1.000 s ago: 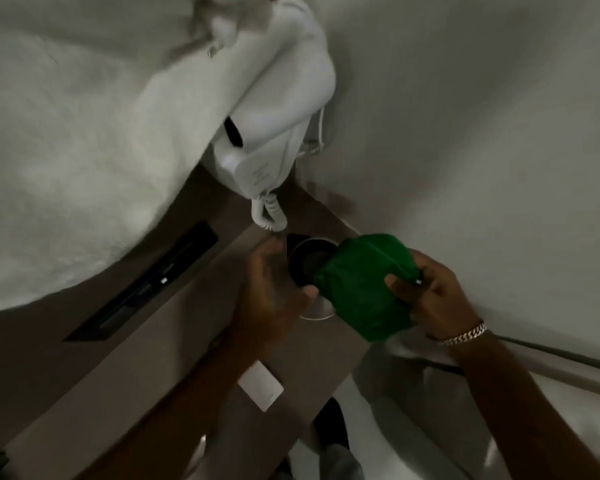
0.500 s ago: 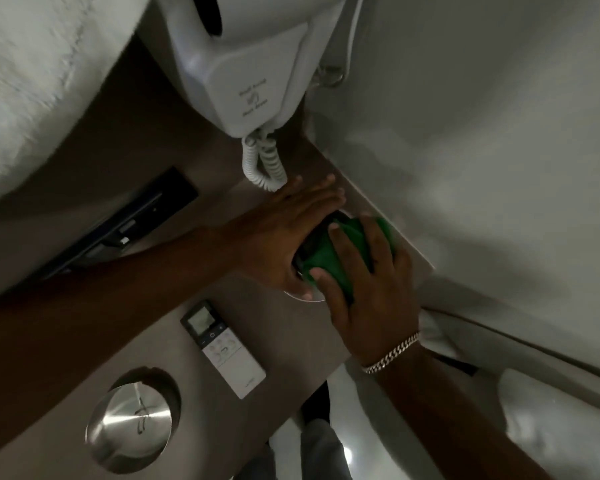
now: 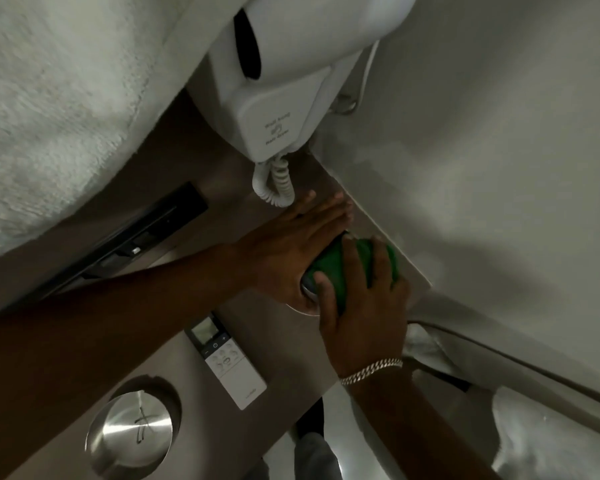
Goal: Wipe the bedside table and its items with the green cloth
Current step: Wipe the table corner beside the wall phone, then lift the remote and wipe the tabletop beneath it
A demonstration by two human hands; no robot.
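On the brown bedside table [image 3: 284, 344], nearest, sits one round brushed-metal lid [image 3: 129, 432], then one flat white remote [image 3: 226, 362]. Farther on, the right hand [image 3: 361, 299] presses the green cloth [image 3: 329, 261] onto a metal cup — fingers spread, clamping cloth. The left hand [image 3: 291, 251] cups its side. Beyond hangs one white wall hair dryer [image 3: 278, 109] with a coiled cord.
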